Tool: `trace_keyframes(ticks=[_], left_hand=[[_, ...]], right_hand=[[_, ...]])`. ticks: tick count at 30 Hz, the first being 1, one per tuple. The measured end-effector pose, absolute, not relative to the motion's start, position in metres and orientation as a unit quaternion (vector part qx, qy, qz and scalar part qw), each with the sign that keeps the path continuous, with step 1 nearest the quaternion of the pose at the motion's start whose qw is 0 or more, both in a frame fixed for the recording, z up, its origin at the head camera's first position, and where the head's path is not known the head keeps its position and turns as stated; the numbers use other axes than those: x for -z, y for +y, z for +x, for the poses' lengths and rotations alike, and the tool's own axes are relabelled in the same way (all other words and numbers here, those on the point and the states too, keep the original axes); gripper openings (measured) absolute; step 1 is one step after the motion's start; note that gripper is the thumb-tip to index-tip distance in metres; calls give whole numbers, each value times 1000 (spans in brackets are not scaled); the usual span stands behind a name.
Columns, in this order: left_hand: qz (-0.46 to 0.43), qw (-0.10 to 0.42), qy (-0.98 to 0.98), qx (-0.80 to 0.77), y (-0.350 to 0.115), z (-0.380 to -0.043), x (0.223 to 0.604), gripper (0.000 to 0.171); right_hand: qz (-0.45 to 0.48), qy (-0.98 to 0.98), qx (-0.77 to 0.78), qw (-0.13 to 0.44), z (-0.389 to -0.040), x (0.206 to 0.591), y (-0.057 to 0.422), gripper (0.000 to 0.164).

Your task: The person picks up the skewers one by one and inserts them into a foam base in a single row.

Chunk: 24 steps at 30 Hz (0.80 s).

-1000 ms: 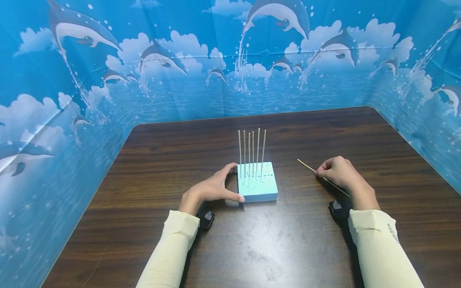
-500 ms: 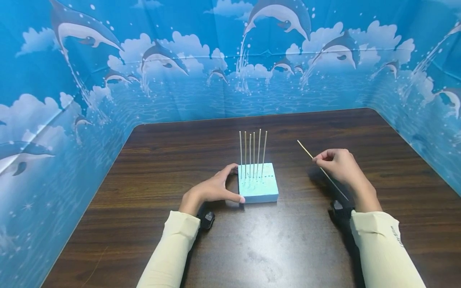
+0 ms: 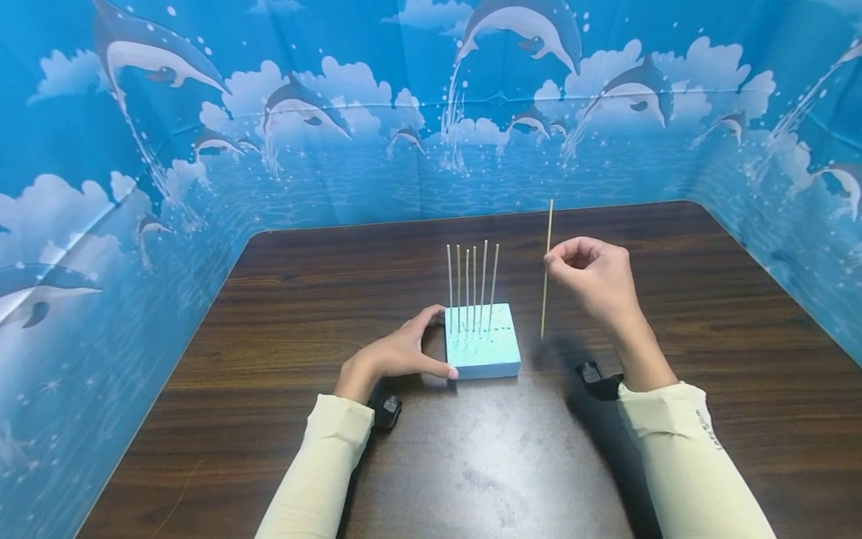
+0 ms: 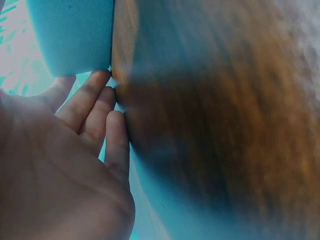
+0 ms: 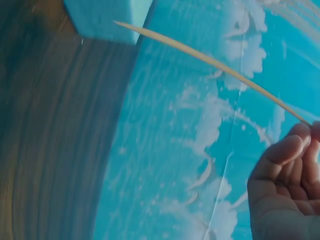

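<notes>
A light-blue foam block point(image 3: 488, 355) lies on the table, with several thin wooden skewers point(image 3: 474, 288) standing upright in its top. My left hand point(image 3: 393, 352) holds the block at its left side, thumb at the near corner and fingers at the far one; in the left wrist view the fingertips touch the block point(image 4: 75, 37). To the right of the block my right hand point(image 3: 595, 277) pinches another skewer point(image 3: 546, 292) between thumb and fingers. That skewer is nearly vertical, above the table. Its pointed lower end shows in the right wrist view, where the skewer point(image 5: 215, 62) runs toward the block.
The dark wood-grain table point(image 3: 283, 299) reaches back to a blue curtain point(image 3: 350, 180) printed with dolphins, which also runs along both sides. Small holes mark the top of the foam block. A black wrist camera point(image 3: 387, 412) sits on each wrist.
My right hand has lifted its skewer from lying low and slanted to nearly vertical, moving up and left toward the block. The left hand and the block have stayed in place.
</notes>
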State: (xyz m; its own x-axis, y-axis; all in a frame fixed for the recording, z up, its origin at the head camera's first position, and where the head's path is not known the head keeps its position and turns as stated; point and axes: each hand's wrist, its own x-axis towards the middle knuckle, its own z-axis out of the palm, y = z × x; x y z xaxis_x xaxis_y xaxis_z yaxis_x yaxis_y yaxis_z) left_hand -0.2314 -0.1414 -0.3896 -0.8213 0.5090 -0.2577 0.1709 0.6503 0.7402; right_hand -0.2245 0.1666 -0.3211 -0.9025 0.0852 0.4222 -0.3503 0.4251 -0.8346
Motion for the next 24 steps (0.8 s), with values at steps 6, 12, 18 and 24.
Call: trace_keyframes(ticks=[6,12,18,24], left_hand=[[194,228,880,-369,-142,-233,391,116],[196,226,881,-366,-142,-233,391,116],[193,225,883,-363,-142,-233,391,116],[194,229,883,-362,-143,-234,390,116]], right_hand=[[109,-795,-552,226,-226,323,145,9],[130,-779,-572,223,-226,322,132,6],[138,-781,-567,222,-227,324,125,4],[144,-788,-555,223,-227,326,122,4]])
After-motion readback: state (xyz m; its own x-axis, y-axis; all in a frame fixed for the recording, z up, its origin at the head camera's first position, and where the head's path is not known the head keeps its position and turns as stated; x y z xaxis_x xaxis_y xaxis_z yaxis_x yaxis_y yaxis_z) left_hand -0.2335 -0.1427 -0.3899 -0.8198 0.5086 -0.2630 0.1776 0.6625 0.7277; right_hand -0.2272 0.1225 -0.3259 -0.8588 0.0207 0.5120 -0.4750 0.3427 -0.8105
